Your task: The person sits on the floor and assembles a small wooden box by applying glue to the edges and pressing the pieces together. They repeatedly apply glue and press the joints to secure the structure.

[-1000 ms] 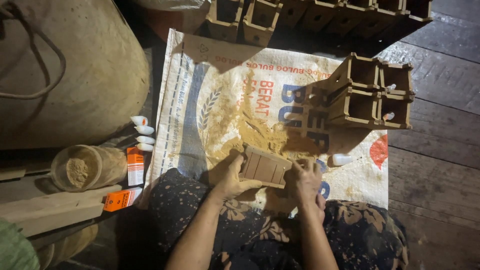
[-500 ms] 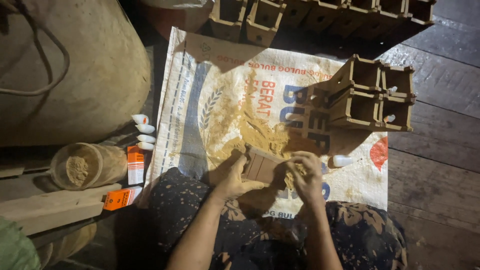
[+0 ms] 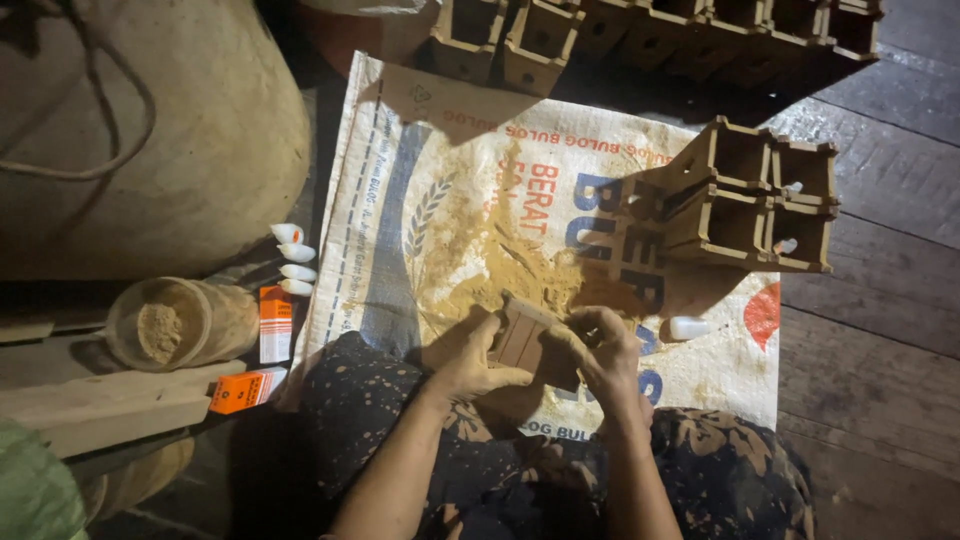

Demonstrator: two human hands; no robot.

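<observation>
Gripping small wooden box, both hands: left hand, right hand; sawdust pile, stacked wooden boxes beyond on woven sack; hands nearer together than second ago

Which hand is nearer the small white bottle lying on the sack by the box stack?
Right. The right hand is just left of the white bottle; the left hand is farther left, across the wooden piece both hold.

Browns and tans throughout, with white, blue, red and orange accents.
Small wooden box brown, slatted; woven sack white, printed with blue and red lettering, a grey wheat motif, a red patch, and dusted with tan sawdust. Glue bottles white; cartons orange and white; trousers dark with brown mottled pattern; floor dark brown planks.
</observation>
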